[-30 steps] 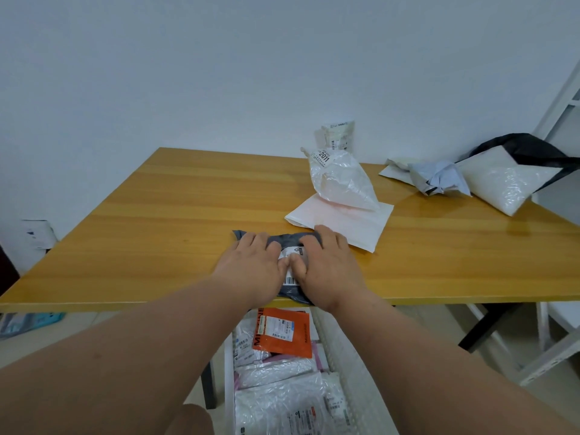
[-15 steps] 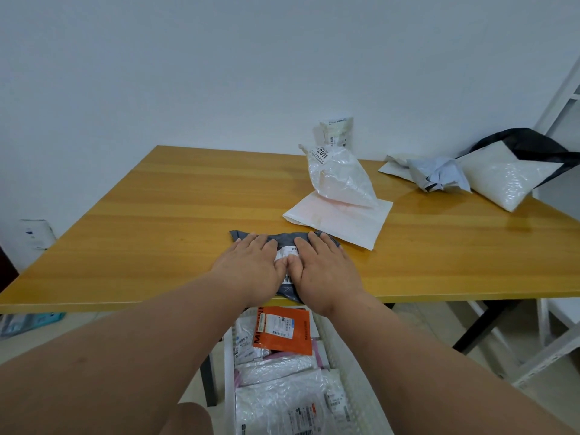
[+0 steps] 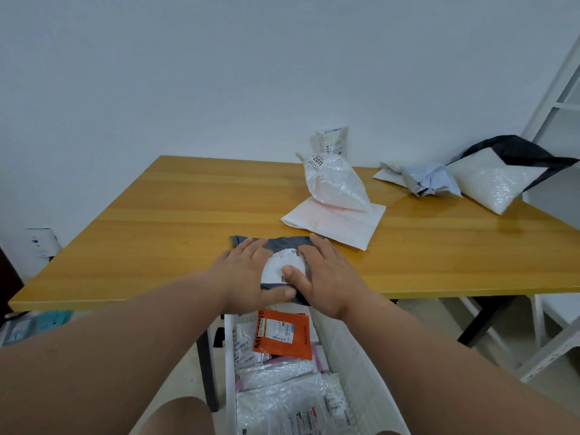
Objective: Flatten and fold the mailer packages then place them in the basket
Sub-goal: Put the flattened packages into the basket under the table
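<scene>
The grey mailer (image 3: pixel 284 246) lies flat at the near table (image 3: pixel 157 221) edge, directly beneath both hands, its white label (image 3: pixel 279 265) showing in the gap between them. The left hand (image 3: pixel 248 274) rests palm down with fingers spread on the mailer's left half; the right hand (image 3: pixel 326 274) does likewise on the right half, thumb on the label, neither hand gripping. The basket (image 3: pixel 361 365) of folded mailers sits below the wrists, and a white mailer (image 3: pixel 339 224) lies just beyond the right fingertips.
</scene>
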Demonstrator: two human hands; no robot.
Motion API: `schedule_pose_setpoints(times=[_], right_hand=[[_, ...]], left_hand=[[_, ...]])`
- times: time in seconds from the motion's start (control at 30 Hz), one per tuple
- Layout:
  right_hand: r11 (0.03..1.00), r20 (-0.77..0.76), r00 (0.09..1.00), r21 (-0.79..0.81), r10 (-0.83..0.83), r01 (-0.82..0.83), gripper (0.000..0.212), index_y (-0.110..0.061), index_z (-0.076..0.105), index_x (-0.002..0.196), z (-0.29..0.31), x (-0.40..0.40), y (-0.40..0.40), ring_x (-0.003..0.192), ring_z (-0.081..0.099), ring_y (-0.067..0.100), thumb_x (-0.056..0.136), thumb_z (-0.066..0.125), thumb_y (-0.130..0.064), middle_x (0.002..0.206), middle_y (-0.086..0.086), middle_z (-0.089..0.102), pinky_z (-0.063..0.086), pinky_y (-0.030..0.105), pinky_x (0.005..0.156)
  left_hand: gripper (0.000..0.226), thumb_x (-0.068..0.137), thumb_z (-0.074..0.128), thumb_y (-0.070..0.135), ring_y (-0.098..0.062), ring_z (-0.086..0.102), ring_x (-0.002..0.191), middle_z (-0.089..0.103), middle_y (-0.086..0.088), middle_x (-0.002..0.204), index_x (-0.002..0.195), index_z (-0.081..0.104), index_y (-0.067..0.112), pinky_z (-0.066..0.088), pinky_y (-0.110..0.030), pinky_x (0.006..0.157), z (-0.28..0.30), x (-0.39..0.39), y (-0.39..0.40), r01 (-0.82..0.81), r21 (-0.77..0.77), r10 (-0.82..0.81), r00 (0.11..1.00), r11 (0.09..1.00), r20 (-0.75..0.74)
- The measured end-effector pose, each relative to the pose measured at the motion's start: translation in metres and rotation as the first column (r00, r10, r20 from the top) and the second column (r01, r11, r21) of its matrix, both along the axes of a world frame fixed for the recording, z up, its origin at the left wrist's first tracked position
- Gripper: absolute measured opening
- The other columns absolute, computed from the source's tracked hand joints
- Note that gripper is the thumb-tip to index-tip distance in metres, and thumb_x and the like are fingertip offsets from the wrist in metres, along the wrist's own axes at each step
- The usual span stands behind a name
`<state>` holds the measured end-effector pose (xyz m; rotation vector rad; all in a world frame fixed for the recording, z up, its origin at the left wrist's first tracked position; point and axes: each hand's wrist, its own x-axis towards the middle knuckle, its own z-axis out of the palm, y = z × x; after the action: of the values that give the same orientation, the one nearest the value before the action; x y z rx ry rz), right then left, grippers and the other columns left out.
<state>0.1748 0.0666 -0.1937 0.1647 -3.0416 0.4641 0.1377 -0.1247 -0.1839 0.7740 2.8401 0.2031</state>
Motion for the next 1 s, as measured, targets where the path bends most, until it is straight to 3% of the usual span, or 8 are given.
schedule_pose_setpoints(times=[0.07, 0.17, 0.27, 0.37, 0.53, 0.67, 0.8, 1.0], right_hand=[[0.996, 0.020, 1.000, 0.092, 0.018, -0.020, 0.109, -0.024, 0.015, 0.155, 0.004, 0.012, 0.001, 0.151, -0.001, 0.020, 0.069, 0.012, -0.091, 0.164, 0.001, 0.005, 0.010, 0.048, 0.122], [0.979, 0.111, 0.993, 0.195, 0.040, -0.062, 0.114, -0.029, -0.004, 0.156, 0.007, 0.024, 0.001, 0.151, -0.009, 0.019, 0.070, 0.040, -0.090, 0.164, -0.004, -0.004, 0.004, 0.052, 0.121], [0.973, 0.058, 0.997, 0.218, 0.060, -0.071, 0.089, -0.029, 0.009, 0.153, 0.012, 0.037, 0.000, 0.149, 0.013, 0.025, 0.084, 0.061, -0.053, 0.161, 0.000, 0.017, 0.018, 0.050, 0.119], [0.996, -0.021, 1.000, 0.091, 0.008, -0.006, 0.047, -0.024, 0.036, 0.131, 0.026, 0.052, -0.001, 0.112, 0.052, 0.023, 0.089, 0.056, -0.024, 0.128, 0.002, 0.055, 0.049, 0.041, 0.087], [0.999, -0.056, 0.997, 0.011, -0.049, 0.050, 0.013, -0.021, 0.050, 0.102, 0.057, 0.080, 0.000, 0.078, 0.053, 0.020, 0.090, 0.054, -0.026, 0.087, -0.001, 0.059, 0.041, 0.033, 0.061], [0.990, 0.025, 0.996, -0.111, -0.090, 0.092, 0.014, -0.015, 0.054, 0.083, 0.068, 0.093, 0.005, 0.075, 0.053, 0.021, 0.084, 0.062, -0.026, 0.077, 0.001, 0.057, 0.035, 0.029, 0.055], [0.982, 0.288, 0.955, -0.142, -0.076, 0.121, 0.014, -0.015, 0.060, 0.089, 0.054, 0.102, 0.010, 0.087, 0.056, 0.023, 0.086, 0.067, -0.027, 0.090, 0.005, 0.061, 0.043, 0.030, 0.068], [0.939, 0.338, 0.934, 0.343, -0.119, -0.004, 0.030, -0.021, 0.063, 0.104, 0.001, 0.099, 0.009, 0.097, 0.054, 0.024, 0.096, 0.048, -0.047, 0.111, 0.003, 0.064, 0.044, 0.032, 0.077]], left_hand=[[0.123, 0.064, 0.037, 0.094, -0.017, -0.012, 0.150, -0.013, 0.007, 0.163, 0.156, -0.002, 0.021, 0.006, -0.050, 0.121, 0.003, 0.006, -0.004, 0.030, -0.134, -0.035, 0.999, 0.991, -0.035], [0.105, 0.084, 0.059, 0.059, -0.019, -0.005, 0.150, -0.011, 0.007, 0.163, 0.155, -0.009, 0.023, 0.015, -0.046, 0.121, 0.007, 0.016, -0.008, 0.054, -0.193, -0.075, 0.991, 0.980, -0.107], [0.083, 0.091, 0.056, 0.030, -0.022, 0.022, 0.143, 0.015, 0.001, 0.160, 0.155, 0.002, 0.024, 0.034, -0.040, 0.111, 0.015, 0.029, -0.008, 0.043, -0.108, -0.053, 0.994, 0.993, -0.095], [0.043, 0.093, 0.054, 0.026, -0.017, 0.056, 0.094, 0.056, 0.001, 0.110, 0.129, 0.030, 0.027, 0.051, -0.037, 0.079, 0.029, 0.046, -0.008, 0.045, 0.017, -0.044, 0.996, 0.999, -0.076], [0.007, 0.089, 0.057, 0.025, -0.019, 0.057, 0.076, 0.060, 0.002, 0.080, 0.094, 0.058, 0.020, 0.046, -0.033, 0.067, 0.065, 0.066, -0.011, 0.006, 0.211, 0.004, 0.999, 0.977, -0.047], [0.008, 0.087, 0.065, 0.015, -0.026, 0.067, 0.078, 0.068, -0.011, 0.083, 0.088, 0.069, 0.007, 0.059, -0.032, 0.068, 0.083, 0.079, -0.009, -0.158, 0.364, 0.062, 0.963, 0.918, 0.261], [0.014, 0.089, 0.070, 0.020, -0.029, 0.067, 0.090, 0.068, -0.010, 0.095, 0.097, 0.071, 0.009, 0.062, -0.036, 0.071, 0.076, 0.089, -0.007, -0.200, 0.200, 0.098, 0.898, 0.959, 0.428], [0.038, 0.100, 0.045, 0.043, -0.024, 0.057, 0.101, 0.060, -0.006, 0.112, 0.120, 0.059, 0.014, 0.047, -0.033, 0.082, 0.012, 0.094, 0.009, 0.047, -0.334, 0.029, 0.976, 0.941, 0.216]])
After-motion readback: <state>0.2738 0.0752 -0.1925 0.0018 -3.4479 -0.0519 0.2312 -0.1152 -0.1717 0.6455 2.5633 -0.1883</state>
